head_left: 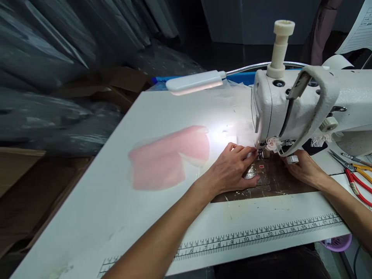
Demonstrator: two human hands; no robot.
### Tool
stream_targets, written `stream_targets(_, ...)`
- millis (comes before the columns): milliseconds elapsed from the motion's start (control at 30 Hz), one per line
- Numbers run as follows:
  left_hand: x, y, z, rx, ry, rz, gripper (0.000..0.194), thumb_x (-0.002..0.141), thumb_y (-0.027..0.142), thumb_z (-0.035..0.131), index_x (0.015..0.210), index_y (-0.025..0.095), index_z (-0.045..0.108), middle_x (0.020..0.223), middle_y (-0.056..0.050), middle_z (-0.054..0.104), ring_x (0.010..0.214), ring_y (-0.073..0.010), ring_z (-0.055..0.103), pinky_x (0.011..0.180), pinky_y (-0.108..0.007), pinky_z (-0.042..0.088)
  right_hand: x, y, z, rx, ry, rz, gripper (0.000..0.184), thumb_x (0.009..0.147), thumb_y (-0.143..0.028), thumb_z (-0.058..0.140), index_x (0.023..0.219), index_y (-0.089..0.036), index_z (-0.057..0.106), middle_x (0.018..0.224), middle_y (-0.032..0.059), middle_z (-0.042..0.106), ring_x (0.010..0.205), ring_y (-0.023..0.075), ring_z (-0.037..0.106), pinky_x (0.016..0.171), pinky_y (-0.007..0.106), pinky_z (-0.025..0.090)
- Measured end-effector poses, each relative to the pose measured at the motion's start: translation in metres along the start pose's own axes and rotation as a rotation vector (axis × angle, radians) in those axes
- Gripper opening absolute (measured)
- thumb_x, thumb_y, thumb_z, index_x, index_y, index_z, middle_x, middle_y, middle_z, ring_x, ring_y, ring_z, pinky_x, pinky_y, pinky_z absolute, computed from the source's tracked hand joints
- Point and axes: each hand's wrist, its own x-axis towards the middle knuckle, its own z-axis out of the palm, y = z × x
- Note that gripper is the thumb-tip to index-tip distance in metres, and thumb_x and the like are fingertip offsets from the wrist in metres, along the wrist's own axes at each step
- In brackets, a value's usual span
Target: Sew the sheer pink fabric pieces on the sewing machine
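Note:
My left hand [232, 168] rests by the presser foot [263, 154] of a white sewing machine [267, 112]. Its fingers stretch toward the needle area and the thumb is spread apart on the brown, scuffed machine bed plate [276, 178]. My right hand [302, 168] is on the other side of the foot, its fingertips hidden behind the machine's guard and knob. Whether either hand touches thin cloth under the foot cannot be made out. A blurred pink fabric piece [159, 166] lies on the white table to the left, apart from both hands.
A lit lamp [194, 82] hangs over the white table [95, 201]. Red-handled scissors [353, 178] and other tools lie at the right. A printed ruler [247, 236] runs along the front edge. Cardboard boxes [20, 201] and plastic-covered stacks [58, 120] stand left. Below is a purple basket [338, 243].

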Motion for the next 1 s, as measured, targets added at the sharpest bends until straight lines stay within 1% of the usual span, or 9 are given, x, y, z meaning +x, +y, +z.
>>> stream_targets(167,-0.001,-0.001,0.005,0.008,0.037,-0.017,0.042,0.090,0.050,0.051,0.114,0.018,0.060,0.103,-0.009,0.063,0.088,-0.0248,0.057,0.080,-0.040,0.040,-0.009,-0.008,-0.001,0.124,-0.082,0.084,0.032,0.089,-0.048,0.053,0.086,-0.017,0.060,0.069,0.0015,0.057,0.059,0.0129,0.048,0.052,0.025,0.040)
stream_targets(367,-0.003,0.002,0.009,-0.082,0.174,-0.050,0.044,0.092,0.041,0.051,0.123,0.010,0.048,0.106,-0.015,0.062,0.097,-0.0279,0.057,0.084,-0.044,0.042,-0.009,0.007,0.004,0.263,0.033,0.232,0.039,0.084,-0.046,0.056,0.107,-0.016,0.066,0.073,0.0019,0.063,0.060,0.0141,0.054,0.054,0.025,0.044)
stream_targets(500,-0.003,0.002,0.011,-0.163,0.214,-0.074,0.046,0.095,0.034,0.047,0.132,0.010,0.035,0.103,-0.011,0.062,0.098,-0.0257,0.057,0.086,-0.043,0.045,-0.003,0.016,0.007,0.438,0.091,0.334,0.038,0.080,-0.045,0.066,0.105,-0.016,0.069,0.083,0.0040,0.070,0.077,0.0173,0.064,0.072,0.029,0.055)
stream_targets(600,0.009,-0.008,0.013,-0.104,0.138,-0.029,0.027,0.097,0.018,0.035,0.120,0.012,0.046,0.099,-0.009,0.062,0.091,-0.0225,0.059,0.090,-0.043,0.043,0.004,0.012,0.006,0.683,0.112,0.403,0.033,0.075,-0.043,0.074,0.095,-0.016,0.070,0.093,0.0055,0.071,0.091,0.0185,0.068,0.091,0.033,0.057)
stream_targets(667,0.023,-0.019,0.012,-0.019,0.039,0.019,0.025,0.092,0.008,0.034,0.103,0.014,0.056,0.096,-0.010,0.063,0.089,-0.0220,0.060,0.092,-0.042,0.041,0.009,0.006,0.004,0.805,0.110,0.436,0.029,0.074,-0.042,0.077,0.084,-0.016,0.068,0.092,0.0061,0.071,0.093,0.0190,0.068,0.095,0.033,0.057)
stream_targets(733,0.040,-0.031,0.008,0.061,-0.050,0.059,0.022,0.085,0.006,0.040,0.090,0.015,0.060,0.094,-0.010,0.064,0.090,-0.0229,0.060,0.091,-0.041,0.040,0.013,0.002,0.000,0.866,0.096,0.476,0.026,0.074,-0.040,0.076,0.079,-0.016,0.066,0.089,0.0067,0.071,0.090,0.0190,0.069,0.093,0.034,0.059)
stream_targets(800,0.052,-0.040,0.004,0.122,-0.103,0.088,0.020,0.083,0.007,0.043,0.082,0.017,0.061,0.090,-0.009,0.065,0.087,-0.0234,0.060,0.088,-0.042,0.040,0.014,-0.001,-0.006,0.884,0.094,0.509,0.022,0.075,-0.036,0.076,0.078,-0.017,0.066,0.088,0.0074,0.070,0.089,0.0188,0.069,0.091,0.033,0.060)
stream_targets(867,0.057,-0.045,-0.001,0.177,-0.100,0.089,0.018,0.085,0.012,0.045,0.078,0.017,0.061,0.085,-0.009,0.064,0.083,-0.0245,0.059,0.084,-0.043,0.040,0.014,0.001,-0.012,0.869,0.096,0.528,0.020,0.073,-0.032,0.077,0.078,-0.017,0.066,0.088,0.0083,0.070,0.090,0.0190,0.069,0.089,0.031,0.061)
stream_targets(1000,0.046,-0.051,-0.003,0.160,-0.010,-0.060,0.022,0.088,0.030,0.051,0.073,0.016,0.059,0.074,-0.010,0.062,0.071,-0.0243,0.057,0.075,-0.042,0.040,0.024,0.007,-0.022,0.779,0.121,0.429,0.020,0.069,-0.031,0.077,0.071,-0.018,0.062,0.081,0.0095,0.070,0.083,0.0213,0.069,0.078,0.034,0.064)
